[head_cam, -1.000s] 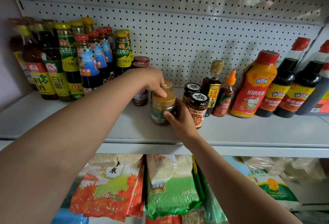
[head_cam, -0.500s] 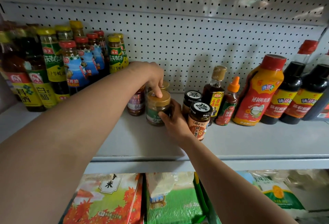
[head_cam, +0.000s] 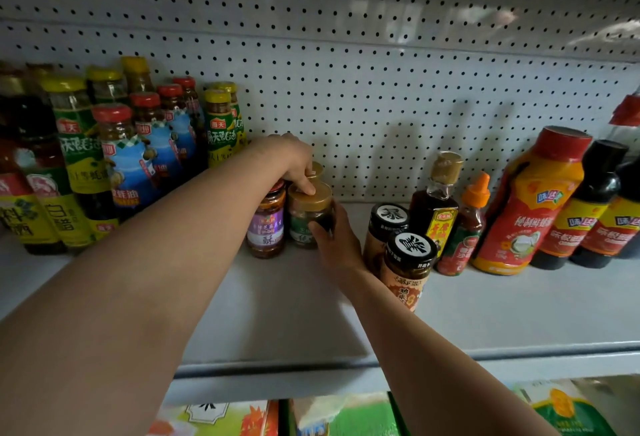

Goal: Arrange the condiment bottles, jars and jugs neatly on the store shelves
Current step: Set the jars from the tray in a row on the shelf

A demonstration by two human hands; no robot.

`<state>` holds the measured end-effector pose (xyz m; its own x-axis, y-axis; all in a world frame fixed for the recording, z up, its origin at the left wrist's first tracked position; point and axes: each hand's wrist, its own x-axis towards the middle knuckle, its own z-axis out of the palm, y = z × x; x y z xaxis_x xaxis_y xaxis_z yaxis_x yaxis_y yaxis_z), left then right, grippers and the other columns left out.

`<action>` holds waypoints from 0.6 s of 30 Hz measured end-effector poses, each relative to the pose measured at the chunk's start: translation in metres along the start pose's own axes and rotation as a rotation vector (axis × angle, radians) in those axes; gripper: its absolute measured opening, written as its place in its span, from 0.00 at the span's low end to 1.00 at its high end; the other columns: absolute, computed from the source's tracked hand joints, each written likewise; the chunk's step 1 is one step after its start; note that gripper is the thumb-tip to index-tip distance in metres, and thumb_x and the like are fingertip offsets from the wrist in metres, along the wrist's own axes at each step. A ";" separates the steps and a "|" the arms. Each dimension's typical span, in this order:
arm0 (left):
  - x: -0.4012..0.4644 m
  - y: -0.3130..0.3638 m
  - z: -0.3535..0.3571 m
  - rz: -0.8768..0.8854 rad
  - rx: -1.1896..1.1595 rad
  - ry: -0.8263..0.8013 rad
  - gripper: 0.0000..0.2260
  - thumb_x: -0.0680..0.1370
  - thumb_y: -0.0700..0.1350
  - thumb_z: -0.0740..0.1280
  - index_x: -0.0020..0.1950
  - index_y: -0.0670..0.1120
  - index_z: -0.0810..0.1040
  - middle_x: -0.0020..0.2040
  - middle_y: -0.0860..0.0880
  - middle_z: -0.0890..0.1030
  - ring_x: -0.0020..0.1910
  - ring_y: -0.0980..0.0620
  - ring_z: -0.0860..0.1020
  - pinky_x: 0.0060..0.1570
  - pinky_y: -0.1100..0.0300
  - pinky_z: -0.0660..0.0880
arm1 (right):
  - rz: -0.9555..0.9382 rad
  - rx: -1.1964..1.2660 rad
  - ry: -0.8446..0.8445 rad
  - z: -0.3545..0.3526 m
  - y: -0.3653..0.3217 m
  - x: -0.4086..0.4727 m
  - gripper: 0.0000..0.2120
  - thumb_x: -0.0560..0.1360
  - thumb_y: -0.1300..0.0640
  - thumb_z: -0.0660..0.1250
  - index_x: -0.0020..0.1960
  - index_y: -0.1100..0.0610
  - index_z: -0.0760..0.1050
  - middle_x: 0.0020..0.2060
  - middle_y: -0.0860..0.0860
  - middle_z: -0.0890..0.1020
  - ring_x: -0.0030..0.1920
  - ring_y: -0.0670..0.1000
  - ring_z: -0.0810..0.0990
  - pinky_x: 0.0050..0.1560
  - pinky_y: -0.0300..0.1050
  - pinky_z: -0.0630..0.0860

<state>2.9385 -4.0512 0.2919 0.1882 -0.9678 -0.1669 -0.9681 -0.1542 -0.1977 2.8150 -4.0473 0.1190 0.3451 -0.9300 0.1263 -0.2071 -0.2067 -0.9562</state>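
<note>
A small gold-lidded jar (head_cam: 304, 214) with a green label stands mid-shelf on the grey shelf (head_cam: 284, 314). My left hand (head_cam: 291, 162) reaches over it from the left, fingertips pressing on its lid. My right hand (head_cam: 334, 241) grips its right side from below. Touching it on the left is a red-lidded jar (head_cam: 266, 228) with a purple label. Another gold lid (head_cam: 317, 169) shows just behind. Two black-lidded jars (head_cam: 408, 262) stand right of my right wrist.
Tall yellow- and red-capped bottles (head_cam: 114, 148) crowd the shelf's left end. A gold-capped dark bottle (head_cam: 438, 200), an orange-tipped sauce bottle (head_cam: 464, 228), an orange jug (head_cam: 530, 203) and dark soy bottles (head_cam: 588, 207) line the right. Pegboard (head_cam: 346, 72) backs the shelf. Bagged goods (head_cam: 339, 415) lie below.
Both hands have pushed the gold-lidded jar back and left until it stands against the purple-labelled jar. The camera has moved closer and tilted up.
</note>
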 end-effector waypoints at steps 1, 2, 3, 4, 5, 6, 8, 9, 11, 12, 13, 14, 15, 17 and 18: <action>0.003 -0.001 0.001 -0.002 0.001 0.002 0.29 0.75 0.61 0.70 0.73 0.53 0.72 0.69 0.45 0.74 0.64 0.43 0.73 0.59 0.52 0.74 | -0.002 -0.008 0.010 0.001 0.000 0.002 0.30 0.82 0.51 0.64 0.79 0.42 0.54 0.72 0.49 0.73 0.70 0.52 0.71 0.59 0.42 0.67; 0.006 -0.002 0.001 -0.003 0.005 0.004 0.29 0.75 0.61 0.70 0.74 0.53 0.71 0.70 0.45 0.73 0.65 0.43 0.73 0.57 0.53 0.72 | -0.004 -0.014 0.024 0.002 -0.001 0.004 0.31 0.82 0.51 0.64 0.79 0.42 0.54 0.72 0.49 0.73 0.70 0.52 0.72 0.59 0.41 0.67; 0.008 -0.002 0.002 -0.008 0.011 0.005 0.29 0.76 0.61 0.69 0.75 0.53 0.70 0.70 0.45 0.73 0.66 0.43 0.72 0.55 0.53 0.71 | -0.005 -0.017 0.035 0.003 -0.001 0.005 0.30 0.81 0.52 0.65 0.79 0.42 0.55 0.71 0.49 0.73 0.69 0.52 0.72 0.58 0.40 0.67; 0.010 -0.003 0.004 -0.012 0.015 0.006 0.29 0.76 0.61 0.68 0.75 0.54 0.69 0.71 0.45 0.72 0.66 0.43 0.71 0.56 0.53 0.70 | -0.007 -0.016 0.043 0.004 -0.001 0.007 0.30 0.81 0.52 0.65 0.79 0.41 0.55 0.71 0.48 0.74 0.69 0.52 0.73 0.58 0.40 0.67; 0.012 -0.004 0.005 -0.012 0.018 0.007 0.29 0.77 0.62 0.67 0.76 0.54 0.69 0.71 0.45 0.72 0.67 0.43 0.70 0.57 0.52 0.69 | -0.009 -0.014 0.048 0.005 -0.001 0.008 0.30 0.81 0.52 0.65 0.78 0.41 0.55 0.70 0.48 0.75 0.68 0.52 0.73 0.58 0.41 0.68; 0.014 -0.005 0.005 -0.008 0.016 0.008 0.29 0.77 0.62 0.67 0.76 0.54 0.68 0.72 0.46 0.71 0.68 0.43 0.70 0.59 0.51 0.69 | -0.012 -0.008 0.049 0.006 0.000 0.009 0.30 0.81 0.52 0.65 0.78 0.40 0.56 0.70 0.48 0.75 0.68 0.52 0.74 0.58 0.41 0.68; 0.017 -0.007 0.007 0.005 0.008 0.006 0.29 0.77 0.63 0.66 0.76 0.55 0.67 0.72 0.46 0.71 0.69 0.43 0.69 0.64 0.50 0.67 | -0.018 0.001 0.047 0.006 0.002 0.010 0.30 0.81 0.52 0.65 0.78 0.40 0.55 0.69 0.48 0.75 0.67 0.51 0.74 0.58 0.42 0.69; 0.018 -0.009 0.008 0.009 0.004 0.008 0.29 0.77 0.63 0.65 0.76 0.55 0.67 0.73 0.46 0.71 0.70 0.42 0.68 0.66 0.49 0.66 | -0.023 -0.002 0.047 0.007 0.003 0.009 0.30 0.81 0.52 0.65 0.78 0.40 0.55 0.69 0.48 0.75 0.67 0.51 0.74 0.59 0.43 0.70; 0.018 -0.011 0.012 0.009 0.000 0.011 0.29 0.77 0.64 0.64 0.77 0.56 0.66 0.74 0.46 0.69 0.71 0.41 0.67 0.68 0.47 0.64 | -0.026 -0.010 0.047 0.007 0.003 0.008 0.30 0.82 0.52 0.64 0.79 0.40 0.55 0.70 0.48 0.75 0.67 0.51 0.74 0.61 0.44 0.71; 0.018 -0.011 0.013 0.005 0.002 0.015 0.29 0.77 0.64 0.64 0.77 0.57 0.66 0.74 0.45 0.69 0.72 0.41 0.66 0.70 0.46 0.64 | -0.026 -0.014 0.048 0.007 0.002 0.007 0.30 0.82 0.52 0.64 0.79 0.40 0.54 0.70 0.48 0.75 0.68 0.52 0.74 0.62 0.45 0.72; 0.016 -0.011 0.014 -0.006 0.002 0.024 0.29 0.77 0.65 0.64 0.76 0.57 0.67 0.74 0.45 0.69 0.72 0.40 0.65 0.71 0.44 0.62 | -0.024 -0.024 0.046 0.007 0.000 0.006 0.31 0.82 0.52 0.64 0.79 0.41 0.54 0.71 0.48 0.74 0.68 0.52 0.74 0.64 0.46 0.72; 0.015 -0.011 0.015 -0.022 -0.004 0.037 0.29 0.77 0.65 0.64 0.75 0.57 0.69 0.73 0.44 0.69 0.73 0.40 0.64 0.72 0.43 0.59 | -0.020 -0.038 0.040 0.006 -0.003 0.004 0.31 0.82 0.52 0.63 0.80 0.42 0.53 0.71 0.49 0.74 0.69 0.53 0.74 0.64 0.46 0.72; 0.011 -0.010 0.015 -0.043 -0.019 0.055 0.29 0.76 0.65 0.66 0.74 0.56 0.70 0.73 0.43 0.69 0.74 0.39 0.61 0.73 0.42 0.55 | -0.009 -0.052 0.032 0.005 -0.007 0.002 0.31 0.82 0.52 0.63 0.80 0.43 0.53 0.72 0.50 0.73 0.69 0.54 0.73 0.65 0.46 0.72; 0.003 -0.007 0.014 -0.076 -0.071 0.112 0.31 0.74 0.64 0.69 0.74 0.55 0.70 0.76 0.41 0.64 0.77 0.38 0.55 0.75 0.42 0.48 | 0.015 -0.083 0.039 0.003 -0.018 -0.006 0.29 0.83 0.52 0.63 0.80 0.48 0.54 0.72 0.52 0.73 0.70 0.56 0.73 0.62 0.44 0.71; -0.002 -0.005 0.014 -0.073 -0.107 0.153 0.31 0.74 0.64 0.69 0.74 0.55 0.70 0.78 0.41 0.61 0.78 0.38 0.52 0.76 0.42 0.46 | 0.006 -0.099 0.054 0.002 -0.025 -0.014 0.28 0.83 0.51 0.62 0.79 0.50 0.56 0.71 0.53 0.74 0.70 0.56 0.73 0.58 0.41 0.69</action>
<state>2.9448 -4.0455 0.2792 0.2395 -0.9709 -0.0059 -0.9663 -0.2378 -0.0990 2.8172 -4.0286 0.1405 0.2940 -0.9459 0.1374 -0.2994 -0.2276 -0.9266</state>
